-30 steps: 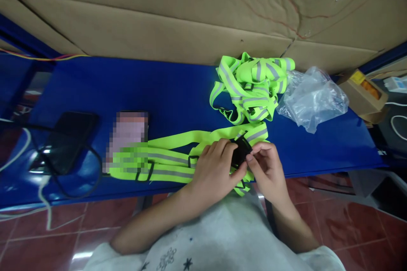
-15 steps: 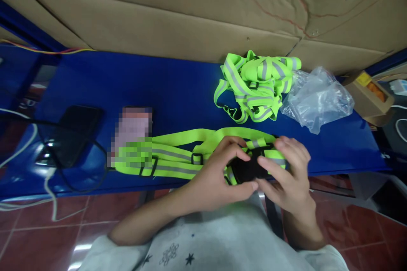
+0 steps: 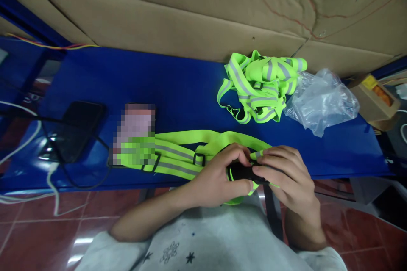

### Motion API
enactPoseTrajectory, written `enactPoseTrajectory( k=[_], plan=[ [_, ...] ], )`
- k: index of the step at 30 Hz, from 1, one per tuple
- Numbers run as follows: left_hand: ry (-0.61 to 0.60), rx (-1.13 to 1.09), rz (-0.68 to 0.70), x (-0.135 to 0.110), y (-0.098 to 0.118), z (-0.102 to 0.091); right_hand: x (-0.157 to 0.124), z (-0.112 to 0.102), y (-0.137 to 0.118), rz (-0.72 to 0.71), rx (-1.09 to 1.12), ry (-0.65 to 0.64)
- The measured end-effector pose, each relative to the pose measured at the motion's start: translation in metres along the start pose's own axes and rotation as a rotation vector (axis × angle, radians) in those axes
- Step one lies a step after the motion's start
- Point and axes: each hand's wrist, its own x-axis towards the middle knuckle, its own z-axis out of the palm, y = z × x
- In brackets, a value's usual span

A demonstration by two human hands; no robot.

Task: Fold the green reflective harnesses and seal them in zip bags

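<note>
My left hand (image 3: 222, 178) is closed on a black piece (image 3: 242, 172) of a neon-yellow reflective vest made of straps, its thumb below and fingers above. From the other side my right hand (image 3: 288, 175) grips the same part, fingers bent over its right end. The black piece looks like a buckle or pad, mostly covered by fingers. Leftward along the table edge run the reflective vest's straps (image 3: 178, 167), with grey stripes and black slider buckles (image 3: 199, 159). Their left end overlaps a phone (image 3: 135, 120) whose screen is blurred out.
A heap of similar reflective straps (image 3: 263, 87) lies at the back of the blue table (image 3: 178, 89). Beside it are a clear plastic bag (image 3: 324, 101) and a small cardboard box (image 3: 372, 101). A dark phone-like device (image 3: 79, 127) and cables lie at the left. Cardboard lines the back.
The black piece has tilted, so less of its flat face shows. My right hand's fingers have closed in over its right end. The view has shifted slightly.
</note>
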Motion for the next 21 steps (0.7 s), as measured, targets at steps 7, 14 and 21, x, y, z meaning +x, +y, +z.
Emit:
enactPoseTrajectory(
  k=[7,14,21],
  plan=[
    [-0.046,-0.024,-0.098,-0.002,-0.003,-0.004,0.003,-0.003,-0.005,-0.020,0.061,-0.056],
    [-0.063,0.143,-0.080,-0.016,-0.001,0.000,-0.007,-0.002,-0.002,0.020,0.184,-0.049],
    [-0.167,0.303,0.017,-0.029,0.004,-0.014,-0.013,-0.009,0.000,0.049,0.237,-0.019]
  ],
)
